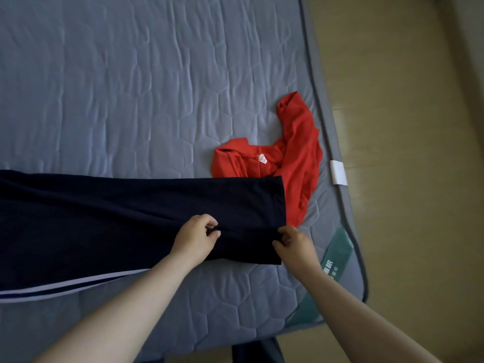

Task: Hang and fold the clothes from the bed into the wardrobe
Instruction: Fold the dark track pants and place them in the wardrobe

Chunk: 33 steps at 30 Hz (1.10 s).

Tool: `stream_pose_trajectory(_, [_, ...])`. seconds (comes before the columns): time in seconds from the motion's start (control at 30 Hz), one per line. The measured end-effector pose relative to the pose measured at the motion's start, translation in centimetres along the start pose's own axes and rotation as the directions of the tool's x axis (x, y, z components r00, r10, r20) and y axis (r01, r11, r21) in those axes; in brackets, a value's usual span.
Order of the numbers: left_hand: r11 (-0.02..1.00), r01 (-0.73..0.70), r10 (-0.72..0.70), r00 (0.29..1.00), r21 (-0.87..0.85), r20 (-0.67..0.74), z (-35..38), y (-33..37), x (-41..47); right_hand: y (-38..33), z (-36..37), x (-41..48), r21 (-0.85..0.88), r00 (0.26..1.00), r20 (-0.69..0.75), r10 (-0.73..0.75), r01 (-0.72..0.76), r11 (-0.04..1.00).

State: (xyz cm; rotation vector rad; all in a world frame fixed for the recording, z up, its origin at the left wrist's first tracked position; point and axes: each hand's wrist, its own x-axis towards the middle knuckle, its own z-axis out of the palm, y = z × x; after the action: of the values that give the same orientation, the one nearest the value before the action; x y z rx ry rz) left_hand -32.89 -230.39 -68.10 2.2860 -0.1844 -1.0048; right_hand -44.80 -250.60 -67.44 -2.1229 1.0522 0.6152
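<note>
Dark navy trousers point(110, 221) with white side stripes lie flat across the grey-blue quilted mattress point(131, 87), running from the left edge to the middle. My left hand point(196, 238) pinches the fabric near the trousers' right end. My right hand point(293, 244) grips the right end's lower corner. A crumpled red shirt point(296, 158) with a white neck label lies just beyond that end, partly under the dark fabric.
The mattress's right edge point(337, 142) carries a white tag and a green label near the corner. Beyond it is a tan floor point(406, 127). A dark piece of cloth point(258, 349) shows below the mattress's near edge.
</note>
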Motion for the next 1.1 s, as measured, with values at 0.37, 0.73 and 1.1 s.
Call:
stream_pose_trajectory(0.37, [0.983,0.030,-0.049,0.994,0.182,0.100,2.1,-1.8,0.8,1.9,1.9,0.3,0.003,0.974,-0.179,-0.141,0.144,0.990])
stream_pose_trajectory(0.73, [0.891,-0.092,0.002,0.980,0.444,0.199,1.3,-2.0,0.5,2.3,1.5,0.1,0.131,0.995,-0.032,-0.099,0.102,0.986])
stream_pose_trajectory(1.1, [0.955,-0.025,-0.097,0.916,0.296,0.388,0.8,-3.2,-0.4,1.7,2.1,0.1,-0.215,0.963,0.233,-0.137,0.188,0.958])
